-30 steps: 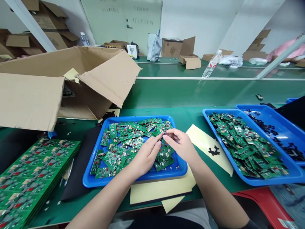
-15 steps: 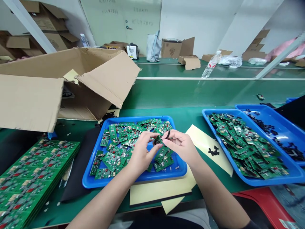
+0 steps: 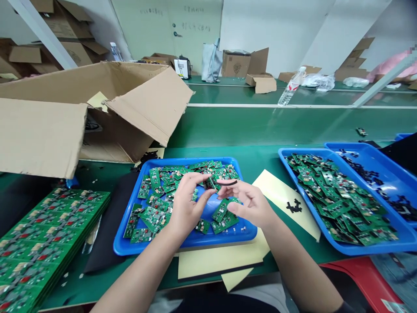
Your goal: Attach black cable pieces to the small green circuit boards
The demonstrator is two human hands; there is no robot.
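Observation:
Over the middle blue tray [image 3: 119, 243], my left hand [image 3: 187, 202] pinches a small green circuit board [image 3: 211, 181] between thumb and fingers. My right hand [image 3: 252, 202] is just to its right, fingertips close to the board's edge. A thin curved black strip [image 3: 228, 183] lies along the right index finger and stays with that hand. The right thumb is spread away from the fingers. Whether the right fingertips touch the board is hard to make out. Beneath both hands, loose circuit boards [image 3: 158, 219] fill much of the tray.
Stacked board panels [image 3: 39, 234] lie at left, beside a large open carton [image 3: 42, 139]. On the right, a blue tray [image 3: 345, 248] holds piled boards; another tray [image 3: 387, 161] holds black pieces. Yellowish sheets [image 3: 215, 263] lie in front, and black bits [image 3: 293, 206] on another sheet.
My right thumb has come off the board and opened away. The black strip has tipped from upright to nearly flat. My left hand has shifted slightly left and up with the board.

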